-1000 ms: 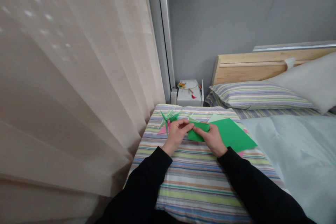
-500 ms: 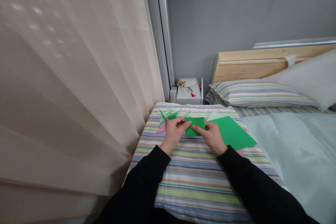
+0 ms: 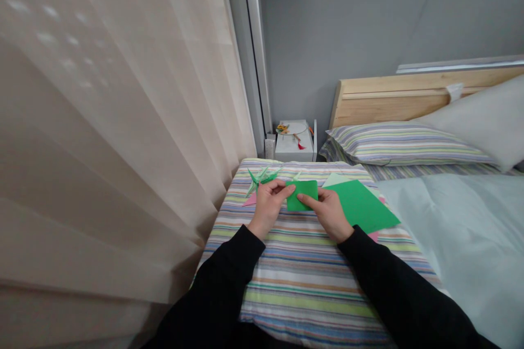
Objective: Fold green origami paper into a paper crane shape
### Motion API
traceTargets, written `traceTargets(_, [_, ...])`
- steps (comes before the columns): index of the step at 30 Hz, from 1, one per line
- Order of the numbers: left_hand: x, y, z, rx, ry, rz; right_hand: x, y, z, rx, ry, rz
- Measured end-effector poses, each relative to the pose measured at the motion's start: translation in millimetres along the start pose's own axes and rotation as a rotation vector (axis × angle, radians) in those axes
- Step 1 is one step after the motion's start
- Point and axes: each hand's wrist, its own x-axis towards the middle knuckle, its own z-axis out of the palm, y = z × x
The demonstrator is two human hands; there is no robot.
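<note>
A small folded piece of green paper lies on a striped pillow in front of me. My left hand pinches its left edge with the fingers curled. My right hand presses a finger on its lower right part and grips it. A larger green sheet lies just right of my right hand, over pale green and pink sheets. Folded green paper stars sit behind my left hand, with a pink piece beside them.
A beige curtain hangs close on the left. A white bedside stand with small items is behind the pillow. To the right are a wooden headboard, a striped pillow, a grey pillow and a pale blue bedcover.
The folded green paper has shifted a little to the left and turned flatter between my hands. My hands stay on it and have moved slightly away from me.
</note>
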Motion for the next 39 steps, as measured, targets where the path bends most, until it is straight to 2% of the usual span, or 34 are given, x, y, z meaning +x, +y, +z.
traceTargets(5, [1, -1, -0.9, -0.079, 0.000, -0.039, -2, 0, 1, 0.012, -0.045, 0.034])
traceTargets(12, [2, 0, -2.5, 0.020, 0.027, 0.030, -3, -5, 2, -0.027, -0.087, 0.013])
traceTargets(14, [1, 5, -4.2, 0.058, -0.029, 0.044, -4, -9, 0, -0.088, -0.124, -0.020])
traceTargets(17, [-3, 13, -6.1, 0.133, -0.185, 0.089, -7, -13, -4, -0.284, -0.222, -0.165])
traceTargets(21, [-10, 19, -5.3, 0.280, -0.306, 0.278, -9, -11, -6, -0.392, -0.295, -0.317])
traceTargets(26, [-12, 21, -4.4, 0.316, -0.322, 0.456, -8, -11, -8, -0.418, -0.236, -0.473])
traceTargets(32, [-15, 25, -5.9, 0.335, -0.290, 0.544, -7, -13, -13, -0.670, -0.106, -0.738])
traceTargets(36, [-17, 27, -5.6, 0.344, -0.281, 0.573, -6, -11, -15, -0.749, -0.083, -0.807])
traceTargets(39, [-17, 27, -5.2, 0.362, -0.280, 0.571, -6, -10, -15, -0.758, -0.082, -0.805])
